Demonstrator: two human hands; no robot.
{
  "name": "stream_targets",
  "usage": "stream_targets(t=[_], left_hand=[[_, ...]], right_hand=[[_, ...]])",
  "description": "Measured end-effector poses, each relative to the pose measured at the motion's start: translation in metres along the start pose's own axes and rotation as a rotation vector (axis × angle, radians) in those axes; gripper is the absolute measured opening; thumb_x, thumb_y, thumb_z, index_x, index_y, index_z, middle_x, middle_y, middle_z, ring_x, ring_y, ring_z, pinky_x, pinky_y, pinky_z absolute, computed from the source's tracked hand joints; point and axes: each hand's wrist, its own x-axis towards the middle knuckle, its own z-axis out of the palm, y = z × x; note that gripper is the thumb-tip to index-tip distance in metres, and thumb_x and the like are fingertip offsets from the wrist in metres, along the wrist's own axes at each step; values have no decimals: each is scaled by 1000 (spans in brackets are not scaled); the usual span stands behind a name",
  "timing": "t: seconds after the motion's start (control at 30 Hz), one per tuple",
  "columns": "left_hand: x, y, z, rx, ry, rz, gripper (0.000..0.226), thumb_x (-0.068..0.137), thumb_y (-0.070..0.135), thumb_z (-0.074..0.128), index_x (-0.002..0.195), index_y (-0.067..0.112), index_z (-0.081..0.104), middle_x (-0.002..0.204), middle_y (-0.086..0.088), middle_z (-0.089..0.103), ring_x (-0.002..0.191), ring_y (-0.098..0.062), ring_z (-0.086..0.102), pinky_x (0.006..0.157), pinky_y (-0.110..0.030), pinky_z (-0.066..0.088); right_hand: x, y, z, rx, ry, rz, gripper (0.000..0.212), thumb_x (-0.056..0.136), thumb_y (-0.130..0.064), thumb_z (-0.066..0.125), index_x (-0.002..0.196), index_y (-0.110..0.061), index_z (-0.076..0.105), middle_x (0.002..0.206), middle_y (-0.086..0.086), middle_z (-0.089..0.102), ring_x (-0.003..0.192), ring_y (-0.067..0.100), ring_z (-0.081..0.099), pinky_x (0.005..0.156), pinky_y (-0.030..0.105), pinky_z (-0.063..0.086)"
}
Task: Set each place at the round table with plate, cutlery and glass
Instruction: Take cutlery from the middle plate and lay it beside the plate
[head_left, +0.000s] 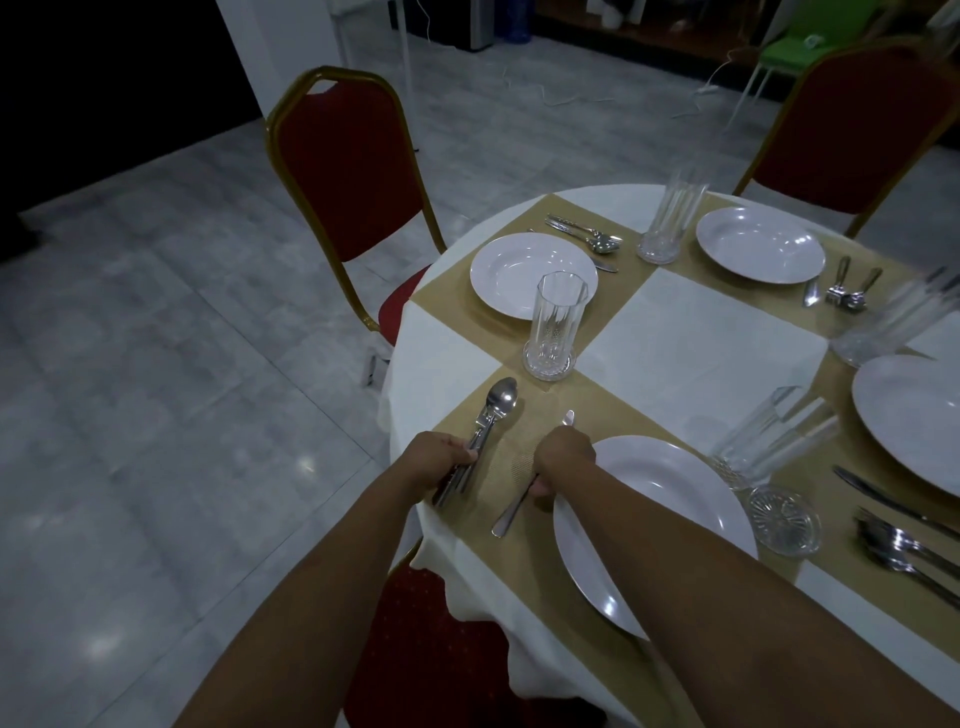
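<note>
Nearest, the right hand (563, 457) pinches a knife (511, 512) beside the plate (654, 525); the left hand (441, 462) grips bundled cutlery (493, 415) (spoon uppermost).

Plates (533, 274) look glossy white, cutlery (497, 402) is shiny metal, glasses (556, 325) clear and ribbed, placemats (511, 457) matt woven, tablecloth (691, 332) plain white cloth.

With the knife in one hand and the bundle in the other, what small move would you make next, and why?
Probably lower the knife onto the gold placemat just left of the plate and release it: the right hand grips it there, while the left hand holds the spoon bundle.
</note>
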Motion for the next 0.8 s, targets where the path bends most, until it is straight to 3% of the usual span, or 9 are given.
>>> stream_targets(t=[0.07,0.13,0.2,0.27,0.33,0.43,0.5,0.63,0.8], left_hand=[[-1,0,1,-2,-10,-3,8,82,12,73,87,6,70,89,-14,66,80,-26,60,71,-31,47],[-2,-1,1,-24,-33,-2,11,82,12,72,89,4,70,90,-16,66,82,-27,60,73,-34,47],[-6,0,3,-70,-80,-11,10,84,11,70,91,3,70,90,-17,66,83,-27,61,75,-34,48],[-10,1,6,-128,-145,-21,8,87,8,67,93,3,69,90,-16,67,83,-28,62,79,-35,50],[-13,1,9,-185,-202,-29,14,89,5,63,100,-1,68,90,-16,68,84,-26,64,83,-34,52],[-17,4,15,-231,-238,-32,21,90,4,61,108,-7,65,91,-16,67,81,-23,65,76,-31,54],[-21,7,20,-220,-256,-24,15,91,5,61,102,-4,66,84,-12,67,73,-19,65,67,-26,54],[-29,11,29,-225,-286,-28,9,92,4,59,89,5,67,76,-8,64,65,-16,61,63,-24,51],[-35,13,34,-201,-285,-39,8,91,6,60,92,9,67,76,-6,63,65,-15,59,63,-25,49]], right_hand=[[-1,2,-3,-126,62,33,51,91,-26,63,135,-6,47,110,6,61,102,15,59,88,22,48],[7,2,0,-105,92,-1,59,88,-21,66,139,-1,43,98,7,62,96,16,61,84,23,51],[10,1,2,-90,129,-28,68,87,-10,65,145,-2,31,108,9,66,99,20,64,78,29,55],[13,-1,1,40,199,-116,32,86,-2,59,118,-5,58,103,15,69,91,28,68,70,35,58],[15,0,-3,258,219,-168,7,82,-1,55,80,-6,61,88,21,71,74,33,70,68,40,58],[6,2,-7,649,9,-117,5,85,1,57,82,-2,61,69,13,61,45,18,57,49,27,50],[0,5,-9,793,-136,-75,10,92,-3,54,84,-6,58,64,5,59,39,8,50,46,22,45],[-2,11,-13,996,-212,0,15,96,-8,53,81,-10,56,74,3,59,73,17,57,63,23,46],[-2,16,-16,1060,-238,44,12,93,-7,60,81,-9,58,79,3,61,72,12,57,65,22,47]])
